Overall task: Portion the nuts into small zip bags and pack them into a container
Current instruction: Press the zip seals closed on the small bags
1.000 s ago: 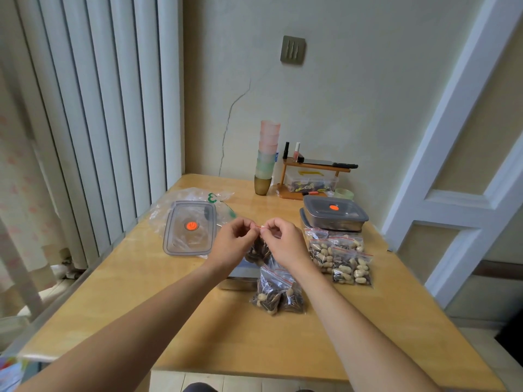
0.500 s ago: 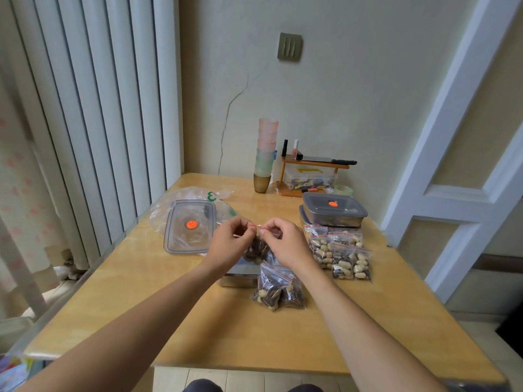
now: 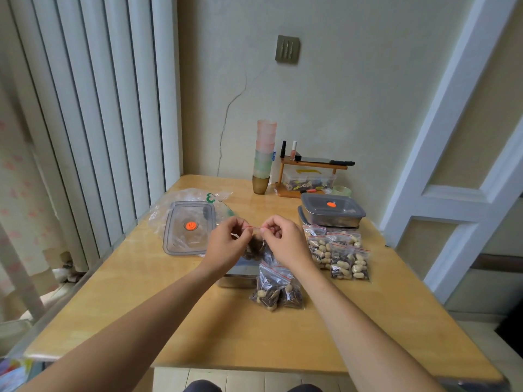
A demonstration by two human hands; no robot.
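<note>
Bags first: we've got our left hand (image 3: 227,242) and right hand (image 3: 284,242) both pinching the red zip strip of a small zip bag (image 3: 256,246) of dark nuts, held over a metal container (image 3: 240,274) mostly hidden behind our wrists. Filled bags (image 3: 338,256) sit right beside it. Green "3" on the plastic bag (image 3: 198,196) under the lid (image 3: 189,226).

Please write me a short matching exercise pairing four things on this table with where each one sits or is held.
Things:
1. small zip bag
2. loose lid
3. stack of cups
4. closed container

Places:
a. at the table's far edge by the wall
b. on a clear plastic bag, left side
c. pinched at its top between left hand and right hand
d. right side, behind the filled bags

Pairs: 1-c, 2-b, 3-a, 4-d
</note>
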